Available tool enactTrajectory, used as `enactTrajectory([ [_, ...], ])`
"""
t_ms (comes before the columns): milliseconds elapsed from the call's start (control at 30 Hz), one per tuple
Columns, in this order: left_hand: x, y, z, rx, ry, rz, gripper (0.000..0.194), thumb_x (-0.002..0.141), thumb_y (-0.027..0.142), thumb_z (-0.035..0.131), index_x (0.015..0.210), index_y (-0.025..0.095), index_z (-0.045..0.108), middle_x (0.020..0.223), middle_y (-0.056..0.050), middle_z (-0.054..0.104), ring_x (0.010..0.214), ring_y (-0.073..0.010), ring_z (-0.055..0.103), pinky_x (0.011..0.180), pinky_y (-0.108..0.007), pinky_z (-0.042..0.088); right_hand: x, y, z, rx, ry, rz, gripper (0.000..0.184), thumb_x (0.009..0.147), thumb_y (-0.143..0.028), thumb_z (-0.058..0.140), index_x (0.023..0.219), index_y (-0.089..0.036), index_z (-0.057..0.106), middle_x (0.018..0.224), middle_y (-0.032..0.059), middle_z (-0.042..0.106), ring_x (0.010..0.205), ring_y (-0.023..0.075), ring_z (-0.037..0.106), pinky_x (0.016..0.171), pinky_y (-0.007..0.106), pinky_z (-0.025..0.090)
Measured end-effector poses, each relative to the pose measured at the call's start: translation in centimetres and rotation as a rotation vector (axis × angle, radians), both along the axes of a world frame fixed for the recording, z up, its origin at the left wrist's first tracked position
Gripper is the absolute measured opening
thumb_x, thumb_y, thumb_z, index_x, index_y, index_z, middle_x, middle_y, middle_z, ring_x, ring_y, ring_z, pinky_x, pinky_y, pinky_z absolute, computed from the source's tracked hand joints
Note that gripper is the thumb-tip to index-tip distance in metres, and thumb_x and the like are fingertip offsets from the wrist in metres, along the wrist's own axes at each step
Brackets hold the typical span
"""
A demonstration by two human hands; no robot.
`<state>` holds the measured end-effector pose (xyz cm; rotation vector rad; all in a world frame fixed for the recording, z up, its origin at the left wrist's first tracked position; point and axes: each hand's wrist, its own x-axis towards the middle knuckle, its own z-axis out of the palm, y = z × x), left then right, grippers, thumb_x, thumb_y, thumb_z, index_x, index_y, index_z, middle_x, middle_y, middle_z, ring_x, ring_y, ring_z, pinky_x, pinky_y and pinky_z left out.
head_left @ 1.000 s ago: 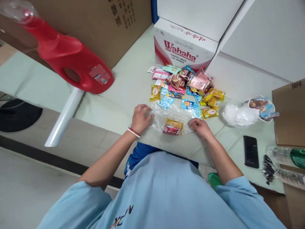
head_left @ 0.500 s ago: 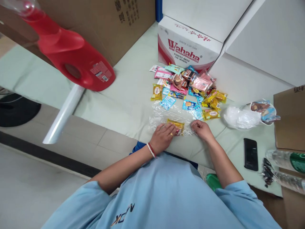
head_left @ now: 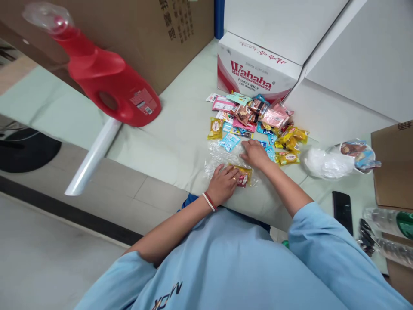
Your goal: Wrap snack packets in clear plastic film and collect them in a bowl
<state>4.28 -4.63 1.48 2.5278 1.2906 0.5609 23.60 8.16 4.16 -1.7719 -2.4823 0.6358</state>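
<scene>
My left hand point(head_left: 222, 184) lies with its fingers laid out over a yellow snack packet point(head_left: 245, 171) and a dark red packet point(head_left: 242, 181). Both packets rest on a crumpled clear plastic bag point(head_left: 214, 157) near the table's front edge. My right hand point(head_left: 255, 154) is just beyond them, over the back part of the plastic. Its thumb and forefinger are apart and point left, with no object visible between them. A light blue packet point(head_left: 230, 141) lies left of its fingertips, and more blue packets are partly hidden behind the hand.
A heap of mixed snack packets point(head_left: 247, 114) lies before a Wahaba-type water carton point(head_left: 254, 71). A red jug point(head_left: 109, 82) and a plastic roll point(head_left: 93, 157) are at left. A white plastic bag point(head_left: 327, 162), a cup of packets point(head_left: 358, 155), a phone point(head_left: 342, 211) and bottles point(head_left: 387, 221) are at right.
My right hand has left the bag's right side and moved left and away from me, its fingers now apart. My left hand stays on the packets, where more dark red shows.
</scene>
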Motion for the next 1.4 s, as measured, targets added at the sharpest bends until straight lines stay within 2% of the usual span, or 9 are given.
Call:
enactTrajectory([
  [167, 0.4, -0.6, 0.4, 0.025, 0.004, 0.112, 0.031, 0.102, 0.03, 0.054, 0.128, 0.027, 0.072, 0.135, -0.011, 0.068, 0.133, -0.0296, 0.052, 0.106, -0.047, 0.041, 0.2, 1.1, 0.7, -0.16, 0.085, 0.023, 0.015, 0.086, -0.02, 0.066, 0.097, -0.013, 0.072, 0.075, 0.002, 0.065, 0.071, 0.0167, 0.056, 0.071, 0.027, 0.041],
  [300, 0.7, -1.0, 1.0, -0.017, 0.059, 0.174, 0.032, 0.103, 0.032, 0.052, 0.128, 0.029, 0.072, 0.115, -0.013, 0.068, 0.111, -0.0294, 0.055, 0.09, -0.046, 0.042, 1.5, -1.1, 2.9, -0.178, 0.285, 0.119, 0.02, 0.092, -0.03, 0.059, 0.098, -0.014, 0.071, 0.063, -0.0052, 0.053, 0.061, 0.0122, 0.046, 0.063, 0.024, 0.036],
  [433, 0.7, -0.9, 0.6, -0.054, 0.075, 0.167, 0.031, 0.104, 0.031, 0.048, 0.11, 0.026, 0.078, 0.1, -0.012, 0.067, 0.1, -0.0293, 0.055, 0.085, -0.046, 0.041, 1.3, -6.3, 3.3, -0.126, 0.423, 0.333, 0.027, 0.095, -0.021, 0.053, 0.114, -0.018, 0.073, 0.083, 0.0027, 0.067, 0.077, 0.0169, 0.059, 0.074, 0.027, 0.044],
  [600, -0.2, -0.4, -1.4, -0.07, -0.11, 0.141, 0.034, 0.1, 0.03, 0.052, 0.076, 0.02, 0.074, 0.098, -0.012, 0.069, 0.098, -0.0264, 0.061, 0.088, -0.045, 0.046, 0.0, -11.3, 0.8, 0.035, 0.311, 0.394, 0.049, 0.098, -0.013, 0.046, 0.145, -0.022, 0.06, 0.112, 0.0132, 0.07, 0.1, 0.0259, 0.059, 0.092, 0.041, 0.05],
  [800, -3.0, -0.3, -2.4, -0.112, -0.349, 0.091, 0.028, 0.088, 0.012, 0.049, 0.089, 0.023, 0.076, 0.105, -0.008, 0.073, 0.101, -0.0207, 0.067, 0.094, -0.041, 0.053, -0.8, -12.3, -0.2, 0.092, 0.09, 0.369, 0.057, 0.102, -0.015, 0.048, 0.158, -0.026, 0.049, 0.102, 0.011, 0.067, 0.1, 0.0277, 0.055, 0.087, 0.038, 0.051],
  [967, -2.8, 0.2, -1.4, -0.178, -0.61, 0.437, 0.023, 0.094, 0.025, 0.05, 0.11, 0.02, 0.066, 0.109, -0.009, 0.068, 0.104, -0.0212, 0.067, 0.092, -0.038, 0.056, -2.2, -12.4, 0.1, 0.1, -0.066, 0.362, 0.05, 0.104, -0.018, 0.049, 0.153, -0.029, 0.057, 0.102, 0.0121, 0.068, 0.1, 0.0284, 0.054, 0.078, 0.035, 0.047],
  [1200, -0.6, 5.2, 0.4, -0.149, -0.326, 0.569, 0.104, 0.078, 0.065, 0.076, 0.158, 0.016, 0.032, 0.159, -0.026, 0.043, 0.151, -0.042, 0.037, 0.122, -0.06, 0.028, -2.8, -12.7, 0.4, 0.08, -0.08, 0.375, 0.042, 0.104, -0.018, 0.05, 0.14, -0.031, 0.068, 0.098, 0.0114, 0.064, 0.099, 0.0283, 0.054, 0.073, 0.033, 0.043],
  [1300, -1.4, 6.9, 0.6, -0.35, -0.233, 0.446, 0.1, 0.074, 0.059, 0.08, 0.154, 0.016, 0.04, 0.132, -0.02, 0.068, 0.13, -0.0386, 0.06, 0.113, -0.052, 0.039, -2.7, -12.8, 0.5, 0.066, -0.065, 0.364, 0.042, 0.104, -0.017, 0.049, 0.139, -0.031, 0.068, 0.097, 0.011, 0.064, 0.1, 0.0287, 0.054, 0.075, 0.034, 0.043],
  [1400, -3.4, 7.2, 0.6, -0.539, -0.248, 0.313, 0.064, 0.072, 0.044, 0.081, 0.129, 0.018, 0.067, 0.094, -0.007, 0.077, 0.097, -0.0303, 0.072, 0.092, -0.037, 0.049, -2.4, -12.9, 0.1, 0.071, -0.037, 0.368, 0.043, 0.104, -0.014, 0.048, 0.138, -0.029, 0.069, 0.099, 0.0104, 0.064, 0.098, 0.0275, 0.053, 0.079, 0.034, 0.044],
])
